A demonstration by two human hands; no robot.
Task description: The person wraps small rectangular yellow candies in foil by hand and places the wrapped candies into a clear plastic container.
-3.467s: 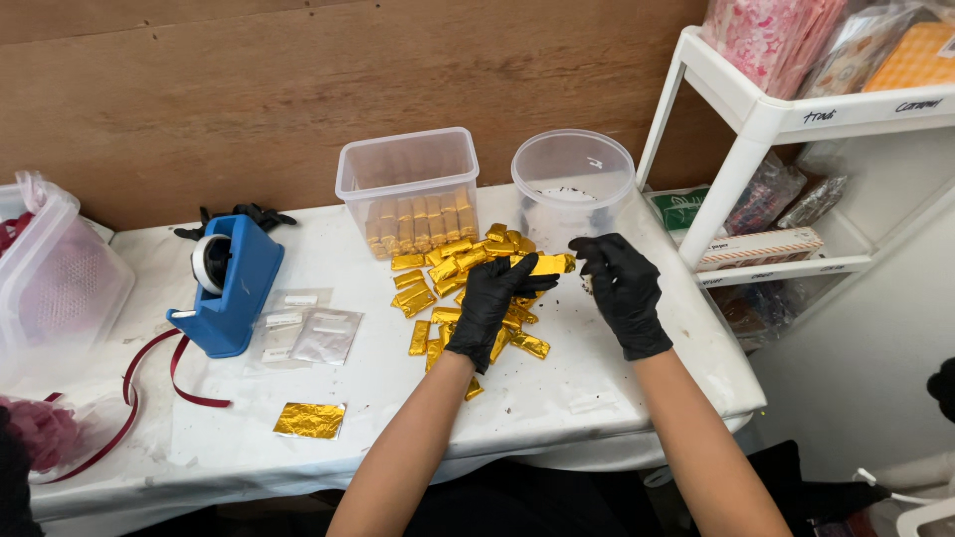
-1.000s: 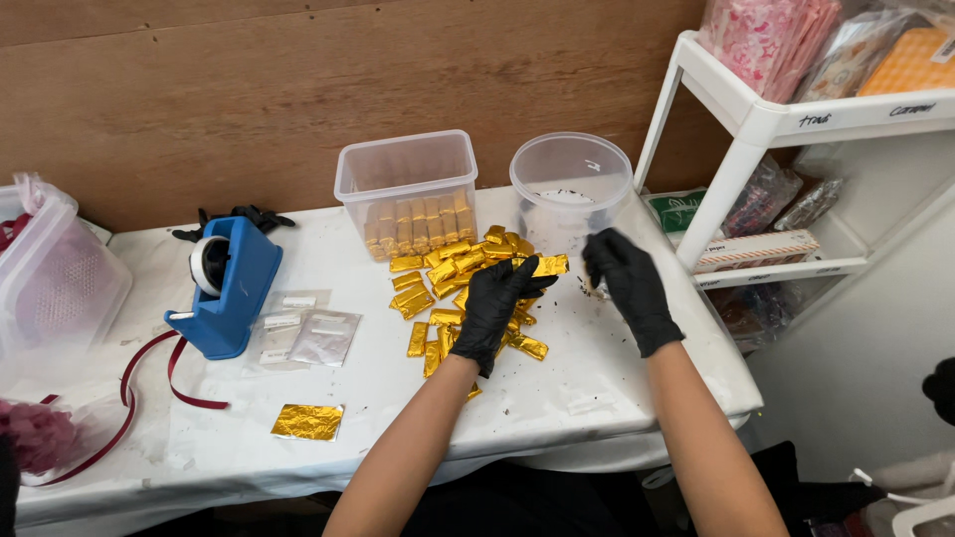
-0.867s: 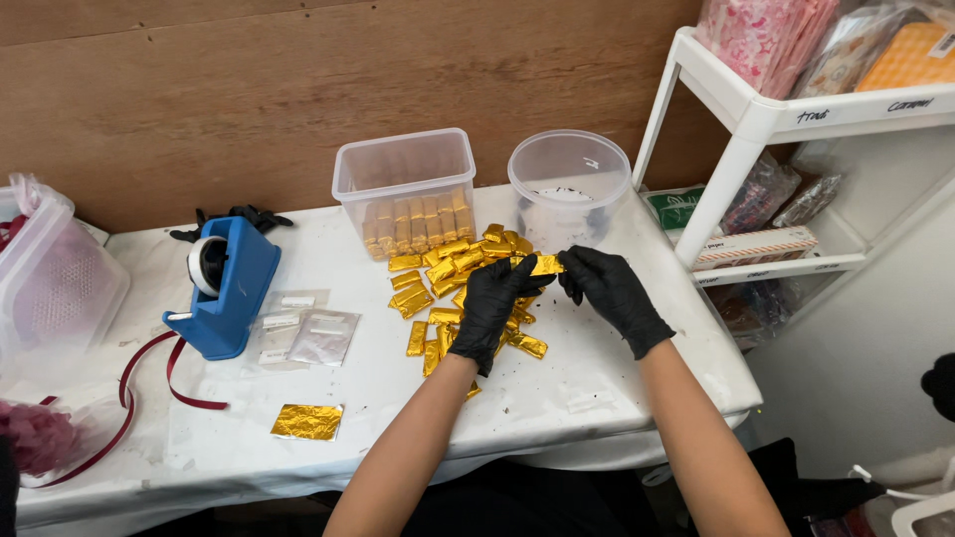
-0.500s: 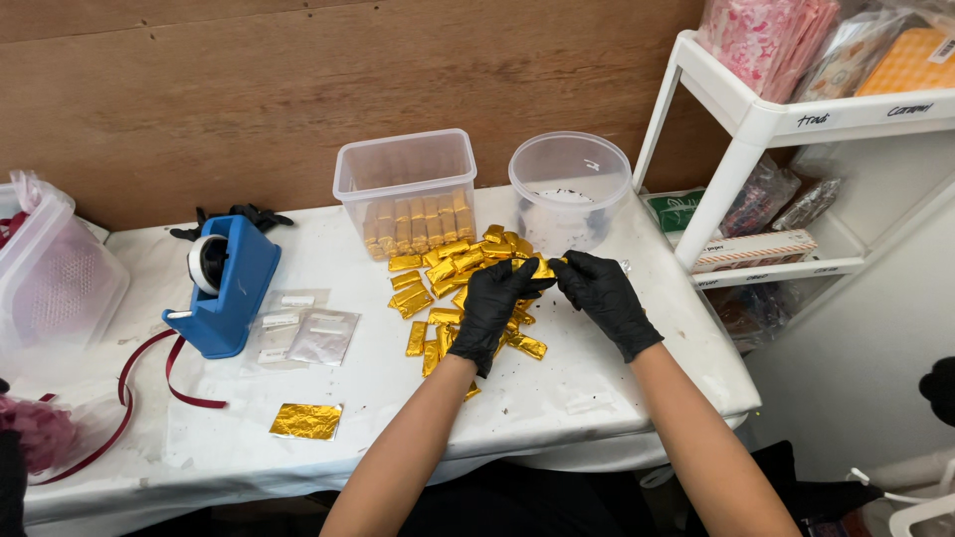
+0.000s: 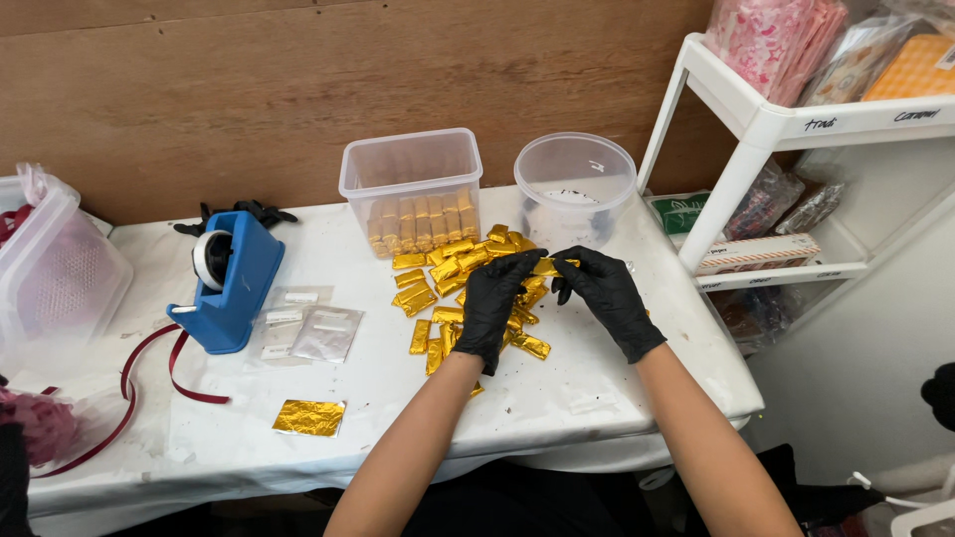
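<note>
Since the earlier frames the right hand (image 5: 609, 300) has come back in from beside the round tub and now meets the left hand (image 5: 494, 304) over the heap, both gloved in black. Between them sits one gold-wrapped bar (image 5: 546, 266), pinched at its ends by the fingertips of each hand, fingers narrow and curled, so that the piece is held level above the pile of gold bars (image 5: 460, 292) and just clear of it. That two-handed pinch looks like a way of pressing or folding the foil ends. The pile lies loose on the white table (image 5: 587, 393), spread in front of a square clear tub (image 5: 412, 191) in which more bars stand upright in a neat row, and beside a round clear tub (image 5: 575, 187) that shows only something pale at its bottom. To the left stands a blue tape dispenser (image 5: 232, 281) with some small clear bags (image 5: 308, 329) lying flat next to it, within reach of the left arm. A single flat sheet of gold foil (image 5: 309, 418) lies near the table's front edge, well apart from the heap, and a dark red ribbon (image 5: 159, 366) trails past the dispenser. A white shelf cart (image 5: 748, 129) stands at the right end of the table.
</note>
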